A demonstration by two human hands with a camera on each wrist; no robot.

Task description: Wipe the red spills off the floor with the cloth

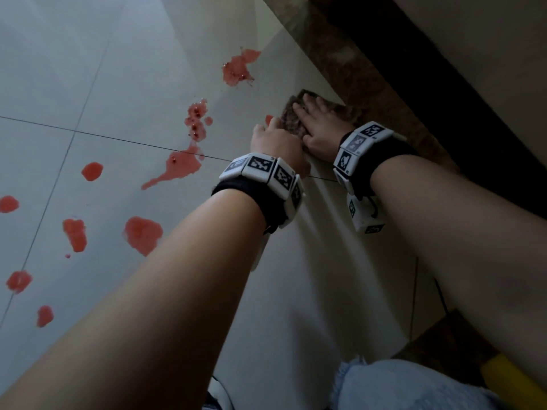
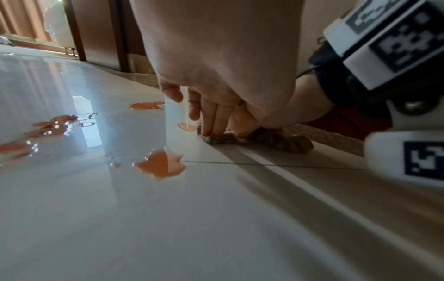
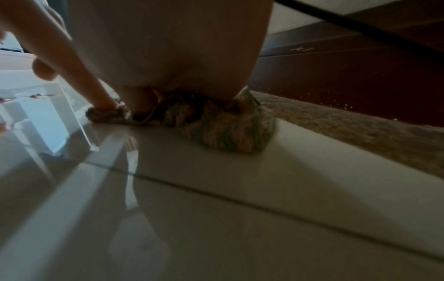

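1. Frayed denim at a knee (image 1: 399, 386) is sitting closest to the head camera, above pale glossy floor (image 1: 310, 261) tiles.
2. Red spills (image 1: 180, 165) are lying scattered across the tiles left of both hands, 1 small spot just beside the cloth (image 1: 291, 121).
3. Left hand (image 1: 275, 143) is pressing straight fingertips (image 2: 209, 121) onto the cloth's near edge; right hand (image 1: 321, 127) is lying spread flat on top of it.
4. A brown speckled strip (image 1: 370, 93) is running beside the cloth, along a dark base.
5. Only the left wrist view is showing a doorway (image 2: 57, 28); the right wrist view is showing the cloth bunched under the palm (image 3: 168, 47).
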